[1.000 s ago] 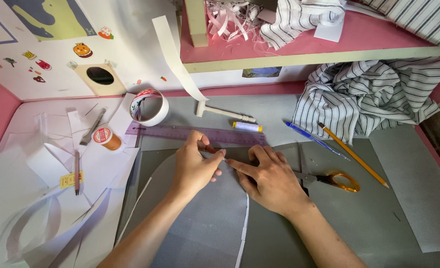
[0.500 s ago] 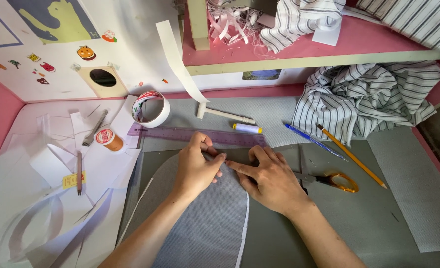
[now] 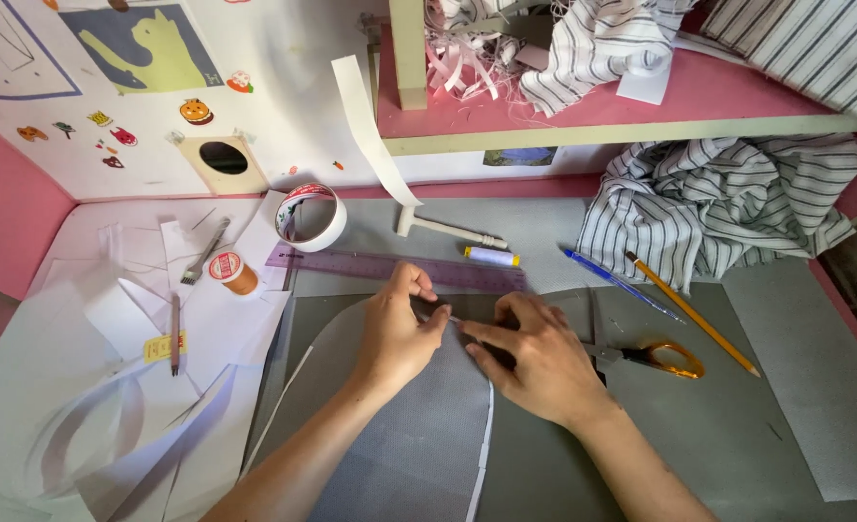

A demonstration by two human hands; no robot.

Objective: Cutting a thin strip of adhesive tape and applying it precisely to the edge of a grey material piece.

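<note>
Head view showed both hands pressed together at the middle of the surface (image 3: 786, 387), on a grey fabric piece (image 3: 409, 425) with a rounded far edge. The left hand (image 3: 399, 333) lay flat on the fabric with its fingers curled, thumb and forefinger pinched on the far end of a thin white strip (image 3: 486, 425). The right hand (image 3: 535, 353) met it from the right, its fingertips closed on the same end of the strip, so the two hands touched just at that point. From there the strip ran along the fabric's right edge toward the near side, its long axis near to far, slightly curved; its near end pointed at the wearer. Both hands sat equally close to the strip's far end, with the right hand lying along its length

Just beyond the hands lay a purple ruler (image 3: 399, 269), long axis left to right. Orange-handled scissors (image 3: 656, 358) rested right of the right hand, blades toward it. A tape roll (image 3: 313, 217), a thread spool (image 3: 230, 273), a blue pen (image 3: 617, 282), a yellow pencil (image 3: 689, 314) and striped cloth (image 3: 718, 208) lay farther off
</note>
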